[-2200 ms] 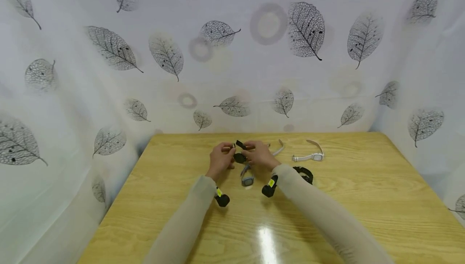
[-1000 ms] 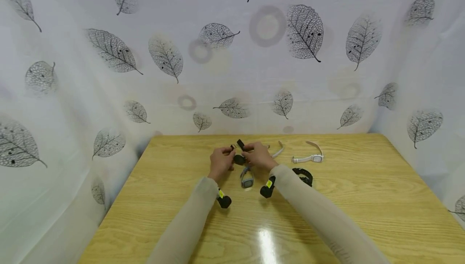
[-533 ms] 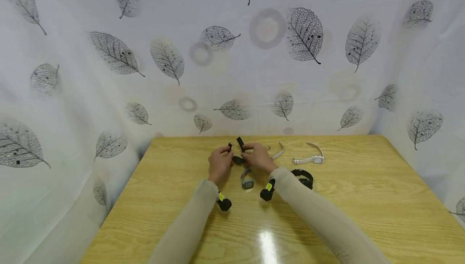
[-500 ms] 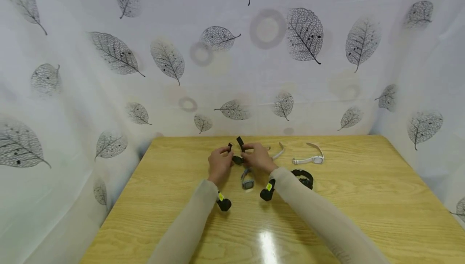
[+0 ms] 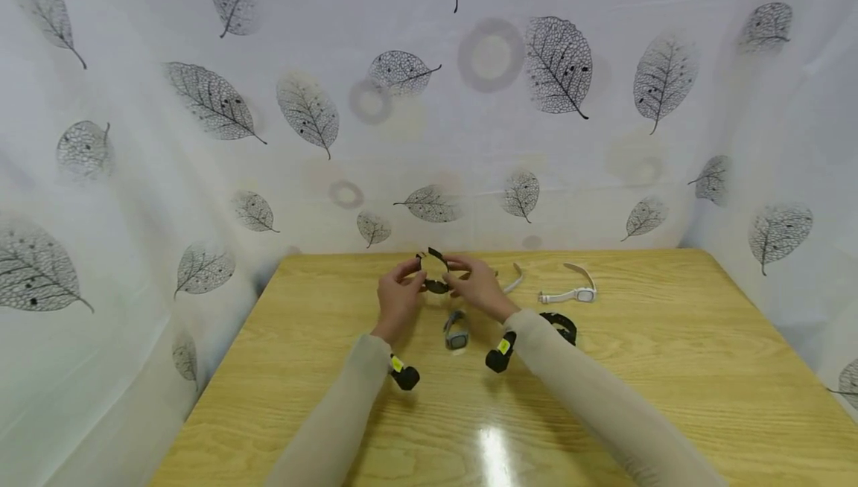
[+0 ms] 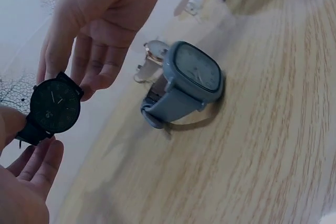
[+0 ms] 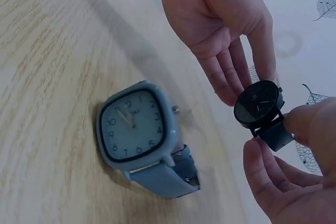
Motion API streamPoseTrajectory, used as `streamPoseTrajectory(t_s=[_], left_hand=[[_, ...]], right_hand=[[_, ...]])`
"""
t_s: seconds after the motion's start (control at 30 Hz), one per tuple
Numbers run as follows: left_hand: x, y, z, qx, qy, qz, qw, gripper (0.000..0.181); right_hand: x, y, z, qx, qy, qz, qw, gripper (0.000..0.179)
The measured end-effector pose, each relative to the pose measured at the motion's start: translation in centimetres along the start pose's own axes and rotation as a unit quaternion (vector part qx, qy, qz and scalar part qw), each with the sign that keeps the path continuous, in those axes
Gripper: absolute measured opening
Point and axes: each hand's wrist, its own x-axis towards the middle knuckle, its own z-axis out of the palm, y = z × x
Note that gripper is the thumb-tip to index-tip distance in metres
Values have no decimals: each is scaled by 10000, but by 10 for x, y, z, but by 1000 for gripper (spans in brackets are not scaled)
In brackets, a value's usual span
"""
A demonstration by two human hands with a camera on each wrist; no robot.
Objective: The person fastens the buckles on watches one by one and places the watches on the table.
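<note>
A black wristwatch (image 5: 437,287) with a round dark dial is held above the far part of the table between both hands. Its strap halves curve upward, their ends apart. My left hand (image 5: 398,295) pinches one half, with the thumb along the strap (image 6: 33,130) in the left wrist view. The right hand (image 5: 479,286) grips the opposite half, its thumb beside the case (image 7: 257,106) in the right wrist view. Below them a grey-blue square watch (image 7: 134,127) stands on the table, its strap looped behind it.
To the right lies a white watch (image 5: 585,295) with its strap open. A pale strap (image 5: 515,278) shows beyond the right hand. Another black watch (image 5: 561,327) is partly behind the right sleeve. A leaf-print curtain (image 5: 429,137) hangs behind the wooden table (image 5: 322,338).
Both hands have shifted slightly left and away, carrying the black watch. Its strap halves now bow into a ring shape with their ends closer together; the watches on the table stay put.
</note>
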Motion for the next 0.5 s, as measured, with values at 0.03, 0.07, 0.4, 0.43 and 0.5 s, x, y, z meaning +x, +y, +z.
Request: streamPoseTrajectory(t_s=[0.03,0.07,0.4,0.43,0.5], left_hand=[[1,1,0,-92,-20,19,10000,31],[1,3,-1,-188,-30,29,9998,31],[-1,9,-7,-602,-248,125,9978,31],[-1,9,-7,-587,-254,148,9978,30],[-3,8,-8,-544,-259,220,9979,28]], right_hand=[[0,-1,-1,8,19,-38,10000,48],[-1,-1,-2,26,30,-84,10000,48],[-4,-3,-9,351,-27,-396,9986,50],[-4,-3,-9,352,-24,-417,9985,50],[-5,-3,-9,332,1,-435,9985,49]])
